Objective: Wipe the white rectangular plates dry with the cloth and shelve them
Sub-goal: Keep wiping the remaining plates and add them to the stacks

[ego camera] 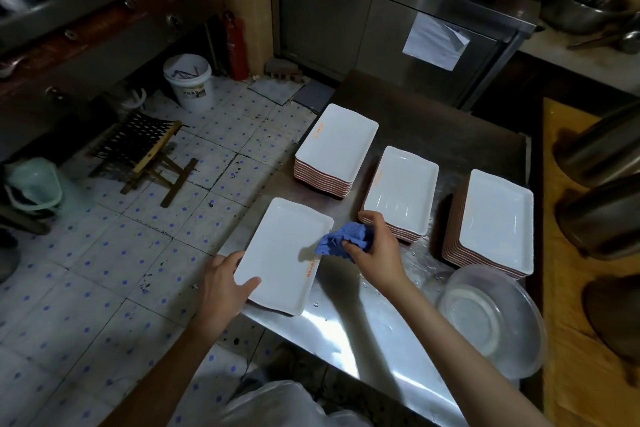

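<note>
A single white rectangular plate [280, 253] lies at the near left corner of the steel table [349, 329]. My left hand [225, 284] grips its near left edge, thumb on top. In my right hand [377, 250] a crumpled blue cloth [341, 241] is held against the plate's right rim. Three stacks of the same plates stand further back: a far left stack [334, 146], a middle stack [401, 187] just beyond my right hand, and a right stack [495, 218].
A clear plastic basin [491, 319] sits at the table's near right, with water drops around it. Metal pots [602, 215] rest on a wooden board to the right. On the tiled floor to the left stand a folding stool [145, 152] and a white bucket [188, 80].
</note>
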